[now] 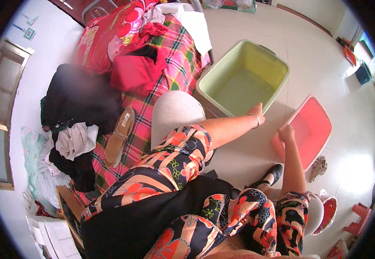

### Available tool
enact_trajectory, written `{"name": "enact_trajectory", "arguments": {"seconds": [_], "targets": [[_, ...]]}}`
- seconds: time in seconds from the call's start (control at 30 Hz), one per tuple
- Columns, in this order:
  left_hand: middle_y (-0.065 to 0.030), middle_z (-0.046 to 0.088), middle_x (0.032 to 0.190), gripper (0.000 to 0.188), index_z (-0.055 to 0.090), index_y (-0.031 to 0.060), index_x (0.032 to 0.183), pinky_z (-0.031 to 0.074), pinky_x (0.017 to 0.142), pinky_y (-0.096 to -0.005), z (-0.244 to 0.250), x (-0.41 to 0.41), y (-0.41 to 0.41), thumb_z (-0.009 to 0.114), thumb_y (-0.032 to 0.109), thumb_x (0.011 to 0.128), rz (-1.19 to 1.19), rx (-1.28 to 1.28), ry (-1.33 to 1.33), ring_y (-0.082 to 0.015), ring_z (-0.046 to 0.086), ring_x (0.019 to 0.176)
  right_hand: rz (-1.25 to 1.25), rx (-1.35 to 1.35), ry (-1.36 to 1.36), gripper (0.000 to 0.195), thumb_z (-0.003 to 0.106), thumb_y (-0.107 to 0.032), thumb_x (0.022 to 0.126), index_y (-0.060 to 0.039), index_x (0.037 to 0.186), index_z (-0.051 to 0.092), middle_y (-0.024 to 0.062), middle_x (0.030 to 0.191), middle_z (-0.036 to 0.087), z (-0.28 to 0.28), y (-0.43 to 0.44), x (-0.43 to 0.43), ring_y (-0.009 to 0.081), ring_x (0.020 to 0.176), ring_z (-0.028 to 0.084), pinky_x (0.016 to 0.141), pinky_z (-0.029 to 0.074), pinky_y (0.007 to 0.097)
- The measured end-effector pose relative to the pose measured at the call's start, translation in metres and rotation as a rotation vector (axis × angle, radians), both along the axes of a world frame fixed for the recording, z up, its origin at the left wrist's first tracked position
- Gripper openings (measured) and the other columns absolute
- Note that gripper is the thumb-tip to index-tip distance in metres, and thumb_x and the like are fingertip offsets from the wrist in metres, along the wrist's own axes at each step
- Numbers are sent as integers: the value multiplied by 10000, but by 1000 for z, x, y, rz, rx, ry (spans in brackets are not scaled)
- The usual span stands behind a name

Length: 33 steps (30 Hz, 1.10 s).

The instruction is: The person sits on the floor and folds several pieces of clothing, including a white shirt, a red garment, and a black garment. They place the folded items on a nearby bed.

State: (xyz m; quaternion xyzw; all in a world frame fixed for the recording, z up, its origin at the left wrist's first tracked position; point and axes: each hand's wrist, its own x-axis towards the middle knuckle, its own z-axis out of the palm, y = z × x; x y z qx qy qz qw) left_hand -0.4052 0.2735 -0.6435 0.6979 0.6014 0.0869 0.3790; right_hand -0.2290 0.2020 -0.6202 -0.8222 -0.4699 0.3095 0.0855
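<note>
My left hand [256,114] grips the near rim of a pale green plastic storage bin [239,84], which stands open on the floor beside the bed. Nothing shows inside this bin except its bare bottom. My right hand [286,133] is closed on the rim of a pink plastic bin [313,124] just to the right. This second bin is tilted, its opening facing up and away to the right. A gap of floor lies between the two hands. The fingers are partly hidden behind the rims.
On the left, a plaid sheet [181,48] bears a red floral bundle [101,45], red cloth [137,73], dark clothes [80,97] and a brown shoe insole or slipper [120,139]. A crumpled rag [319,168] lies by the pink bin. Farther right stands a pink stool [358,218].
</note>
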Motion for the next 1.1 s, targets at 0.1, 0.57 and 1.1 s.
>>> {"name": "enact_trajectory", "arguments": {"seconds": [0.1, 0.57, 1.1], "targets": [[-195, 568, 1135, 761, 343, 35, 1316, 466, 901, -385, -19, 2, -11, 711, 219, 675, -131, -59, 60, -324, 571, 1034, 53, 121, 36, 499, 619, -305, 688, 63, 1014, 532, 259, 957, 615, -7, 5, -13, 364, 949, 603, 817, 473, 421], [-120, 640, 1050, 228, 693, 51, 929, 486, 805, -408, 49, -28, -20, 686, 198, 754, -1249, -54, 632, -278, 611, 951, 534, 388, -3, 374, 608, -155, 761, 13, 1094, 588, 204, 930, 640, 105, 36, 49, 279, 851, 625, 740, 497, 368], [-141, 610, 1090, 335, 495, 49, 1091, 467, 819, -416, 38, -18, -34, 527, 311, 886, -800, 89, 468, -289, 588, 1022, 920, 13, 97, 418, 626, -256, 778, -4, 1107, 570, 188, 997, 623, 159, -1, -12, 313, 949, 596, 824, 474, 393]]}}
